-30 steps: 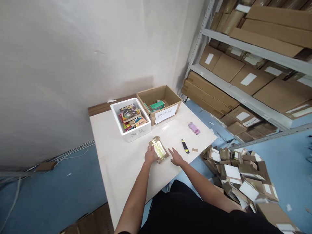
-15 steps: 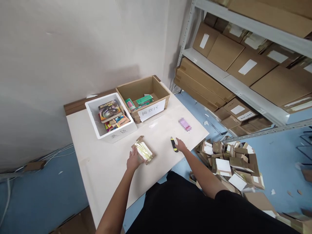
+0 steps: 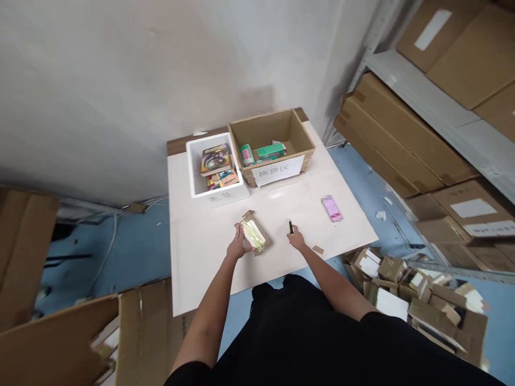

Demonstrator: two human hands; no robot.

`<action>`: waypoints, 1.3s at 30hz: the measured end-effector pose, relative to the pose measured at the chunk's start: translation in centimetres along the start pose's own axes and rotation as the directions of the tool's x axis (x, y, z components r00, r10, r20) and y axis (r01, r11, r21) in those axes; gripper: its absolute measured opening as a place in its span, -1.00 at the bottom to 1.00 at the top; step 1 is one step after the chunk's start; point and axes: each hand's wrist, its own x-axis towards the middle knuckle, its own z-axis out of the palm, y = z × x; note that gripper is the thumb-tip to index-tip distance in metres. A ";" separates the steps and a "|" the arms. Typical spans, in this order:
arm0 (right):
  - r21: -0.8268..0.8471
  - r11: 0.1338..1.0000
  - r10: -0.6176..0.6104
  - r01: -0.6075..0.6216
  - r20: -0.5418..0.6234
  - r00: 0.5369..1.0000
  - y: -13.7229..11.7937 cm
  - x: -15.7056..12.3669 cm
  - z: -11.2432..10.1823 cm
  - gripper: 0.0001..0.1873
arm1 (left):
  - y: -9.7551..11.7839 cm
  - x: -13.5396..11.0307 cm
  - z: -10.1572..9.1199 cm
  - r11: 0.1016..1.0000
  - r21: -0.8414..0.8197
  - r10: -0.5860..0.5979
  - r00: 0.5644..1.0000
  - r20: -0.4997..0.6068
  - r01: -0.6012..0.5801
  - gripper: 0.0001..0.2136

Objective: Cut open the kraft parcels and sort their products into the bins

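Observation:
A small brown cardboard packet with a shiny yellow-gold wrapped item inside lies on the white table. My left hand rests against its left side, fingers curled on its edge. My right hand has closed over a black-and-yellow utility knife, whose tip pokes out above my fingers.
At the back of the table stand a white foam box of colourful packets and a labelled cardboard box holding green items. A pink object lies to the right. Shelves of cartons stand at the right, with loose cardboard on the floor.
My right hand has gone from beside the packet to the utility knife and closed on it. My left hand stayed on the packet. The view has tilted down and pulled back.

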 end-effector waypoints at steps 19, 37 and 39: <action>-0.538 0.745 -0.325 0.396 0.226 0.918 -16.2 -5.3 6.3 0.12 | 0.9 -0.7 0.8 0.997 -0.062 -0.055 0.998 -0.002 0.055 0.29; -0.615 0.726 -0.142 0.307 0.303 0.942 -12.3 -13.6 1.8 -0.21 | 0.7 -1.2 0.7 1.000 -0.023 -0.021 1.000 -0.001 0.021 0.10; -0.551 0.778 -0.194 0.303 0.248 0.949 -11.4 -14.0 1.0 -0.26 | 0.6 -1.1 0.6 1.000 0.006 -0.009 1.000 -0.020 0.009 0.05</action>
